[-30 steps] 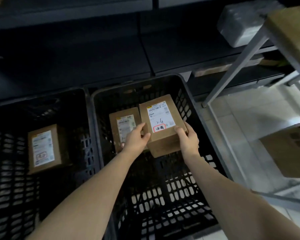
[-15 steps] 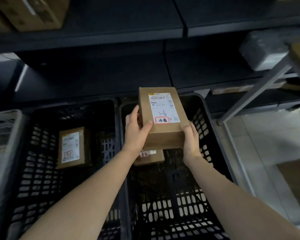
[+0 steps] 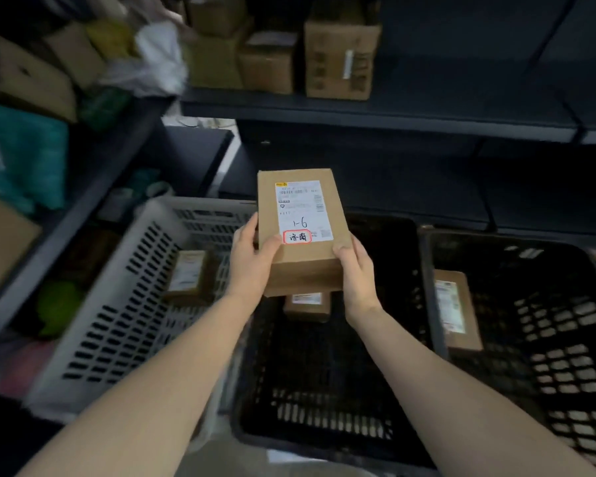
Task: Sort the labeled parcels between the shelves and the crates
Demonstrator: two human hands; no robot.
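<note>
I hold a brown cardboard parcel [image 3: 300,228] with a white label marked "1-6" and a red-boxed stamp. My left hand [image 3: 253,259] grips its left side and my right hand [image 3: 355,273] grips its right side. The parcel hangs above the middle black crate [image 3: 324,390], where another labeled parcel [image 3: 307,304] lies partly hidden beneath it. A white slotted crate [image 3: 117,321] on the left holds one parcel [image 3: 188,277]. The black crate [image 3: 547,339] on the right holds one parcel [image 3: 456,311].
Dark shelves [image 3: 375,115] run across behind the crates, with several cardboard boxes [image 3: 338,60] on the upper one. More boxes, a white bag [image 3: 152,60] and teal and green items [image 3: 18,149] crowd the shelving on the left.
The parcel has been lifted out of the right black crate and carried left and up. My view swung left, bringing the white crate and upper shelf boxes into sight.
</note>
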